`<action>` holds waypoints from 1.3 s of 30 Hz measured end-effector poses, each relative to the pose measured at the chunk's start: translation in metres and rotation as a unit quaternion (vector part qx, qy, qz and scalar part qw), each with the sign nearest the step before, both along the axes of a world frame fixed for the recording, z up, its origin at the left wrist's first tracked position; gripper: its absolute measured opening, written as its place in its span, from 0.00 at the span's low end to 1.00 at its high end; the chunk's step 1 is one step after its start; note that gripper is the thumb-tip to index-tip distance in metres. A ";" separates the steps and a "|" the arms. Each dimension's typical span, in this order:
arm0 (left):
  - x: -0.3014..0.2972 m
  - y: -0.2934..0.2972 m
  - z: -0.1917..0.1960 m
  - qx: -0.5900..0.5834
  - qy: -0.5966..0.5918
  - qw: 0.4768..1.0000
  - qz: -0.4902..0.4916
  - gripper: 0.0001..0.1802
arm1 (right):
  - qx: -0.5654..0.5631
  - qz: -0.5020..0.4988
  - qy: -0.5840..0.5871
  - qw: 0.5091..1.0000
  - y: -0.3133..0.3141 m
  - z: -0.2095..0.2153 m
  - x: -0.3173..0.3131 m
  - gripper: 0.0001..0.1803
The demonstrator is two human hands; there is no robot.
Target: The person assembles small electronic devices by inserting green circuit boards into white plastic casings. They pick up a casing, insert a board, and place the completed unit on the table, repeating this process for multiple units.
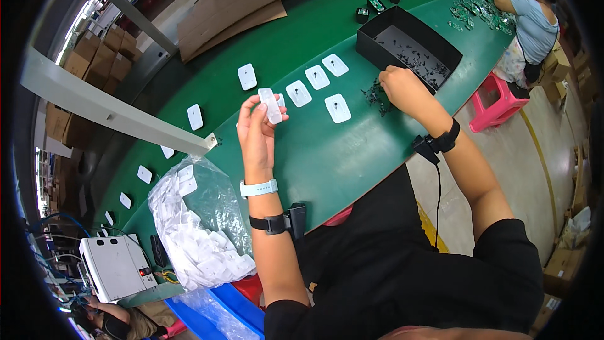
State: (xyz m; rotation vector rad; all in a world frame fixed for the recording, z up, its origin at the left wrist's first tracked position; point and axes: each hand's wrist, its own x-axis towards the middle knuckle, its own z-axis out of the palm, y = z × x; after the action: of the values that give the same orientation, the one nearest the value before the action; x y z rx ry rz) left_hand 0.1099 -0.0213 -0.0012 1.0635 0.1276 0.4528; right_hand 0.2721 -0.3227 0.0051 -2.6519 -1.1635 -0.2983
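My left hand [257, 129] pinches a white casing [270, 106]; my right hand [406, 91] does best taking black parts [375, 99] singly, though I cannot tell whether its fingers grip any.

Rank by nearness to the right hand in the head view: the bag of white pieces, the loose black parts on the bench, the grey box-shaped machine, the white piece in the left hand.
1. Loose black parts: at the right hand's fingertips.
2. White piece: leftward, in the left hand.
3. Bag: lower left.
4. Machine: far lower left.
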 end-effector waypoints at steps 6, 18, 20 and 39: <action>0.000 0.008 -0.020 -0.124 -0.026 0.992 -0.023 0.21 | -0.080 -0.020 0.007 0.997 0.000 -0.020 0.015 0.06; 0.002 0.006 -0.020 -0.200 -0.057 0.975 -0.081 0.24 | 0.281 0.203 0.256 0.902 0.117 0.062 -0.032 0.05; 0.000 0.006 -0.021 -0.199 -0.054 0.976 -0.069 0.24 | 0.338 0.225 0.304 0.862 0.152 0.050 -0.038 0.06; 0.007 -0.013 -0.021 -0.015 0.043 0.998 0.033 0.19 | 0.421 0.207 0.243 0.849 0.168 0.000 -0.045 0.06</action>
State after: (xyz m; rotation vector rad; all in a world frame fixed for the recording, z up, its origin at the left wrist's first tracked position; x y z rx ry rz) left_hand 0.1168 -0.0341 -0.0226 1.0509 0.2460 0.4637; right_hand 0.2275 -0.1547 0.0055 -1.5389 -1.0536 -0.0222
